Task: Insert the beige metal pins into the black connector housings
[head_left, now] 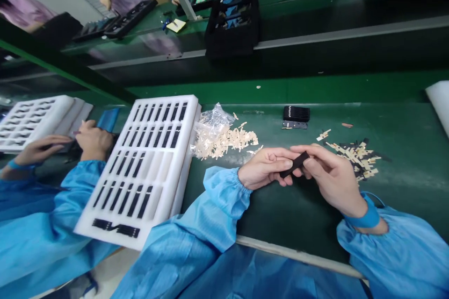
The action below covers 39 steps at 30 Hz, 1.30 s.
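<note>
Between my two hands is a small black rectangular block (294,164), tilted, above the green work surface. My left hand (267,167) pinches its near left end between thumb and fingers. The thumb and fingertips of my right hand (328,173) close on its upper right end. Just beyond my left hand lies a heap of small cream-coloured strips (224,142), partly under a clear plastic bag (215,119). Beside my right hand is a pile of mixed cream and black strips (361,159). A black ribbed part (296,113) rests farther back. The block's exact kind is unclear.
At left, a white foam tray (163,166) holds rows of black parts, stacked on another. A co-worker's hands (93,140) work beyond it, near more foam trays (31,121). A black divided bin (233,32) stands on the far line, where other people work. A green beam (70,63) crosses upper left.
</note>
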{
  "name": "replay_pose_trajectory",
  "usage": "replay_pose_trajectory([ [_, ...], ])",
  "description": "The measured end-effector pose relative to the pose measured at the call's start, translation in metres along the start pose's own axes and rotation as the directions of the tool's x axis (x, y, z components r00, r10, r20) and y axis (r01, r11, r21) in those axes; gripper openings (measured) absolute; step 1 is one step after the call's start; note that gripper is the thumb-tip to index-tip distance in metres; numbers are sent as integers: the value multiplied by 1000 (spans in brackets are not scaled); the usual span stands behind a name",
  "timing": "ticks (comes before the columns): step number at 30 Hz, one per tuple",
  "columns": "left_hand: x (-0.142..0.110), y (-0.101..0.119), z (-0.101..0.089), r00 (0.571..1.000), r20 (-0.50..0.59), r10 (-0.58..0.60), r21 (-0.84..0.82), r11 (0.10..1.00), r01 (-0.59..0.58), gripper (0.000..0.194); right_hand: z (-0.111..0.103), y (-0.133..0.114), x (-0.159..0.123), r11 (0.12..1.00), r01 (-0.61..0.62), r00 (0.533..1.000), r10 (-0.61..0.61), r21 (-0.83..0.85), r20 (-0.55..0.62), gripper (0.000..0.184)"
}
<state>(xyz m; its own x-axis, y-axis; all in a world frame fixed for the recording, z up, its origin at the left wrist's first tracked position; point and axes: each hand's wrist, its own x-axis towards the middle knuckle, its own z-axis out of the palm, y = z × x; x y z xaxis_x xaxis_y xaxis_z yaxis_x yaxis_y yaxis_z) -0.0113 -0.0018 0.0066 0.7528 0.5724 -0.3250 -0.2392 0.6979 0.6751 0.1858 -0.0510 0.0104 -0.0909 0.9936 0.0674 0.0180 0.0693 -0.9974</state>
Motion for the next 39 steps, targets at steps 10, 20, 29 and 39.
replay_pose_trajectory([
  [10,4,2,3,989,-97,108,59,993,-103,54,-4,2,4,997,-9,998,13,-79,55,42],
  [20,8,-8,5,948,-183,260,284,937,-202,54,-14,9,8,968,70,995,-84,-242,-49,36],
  [29,8,-16,8,890,-199,410,476,834,-278,45,-7,7,9,890,107,979,-172,-444,-108,17],
  [39,13,-14,4,947,-212,239,398,907,-140,51,-19,4,17,969,-197,980,199,-151,-3,39],
])
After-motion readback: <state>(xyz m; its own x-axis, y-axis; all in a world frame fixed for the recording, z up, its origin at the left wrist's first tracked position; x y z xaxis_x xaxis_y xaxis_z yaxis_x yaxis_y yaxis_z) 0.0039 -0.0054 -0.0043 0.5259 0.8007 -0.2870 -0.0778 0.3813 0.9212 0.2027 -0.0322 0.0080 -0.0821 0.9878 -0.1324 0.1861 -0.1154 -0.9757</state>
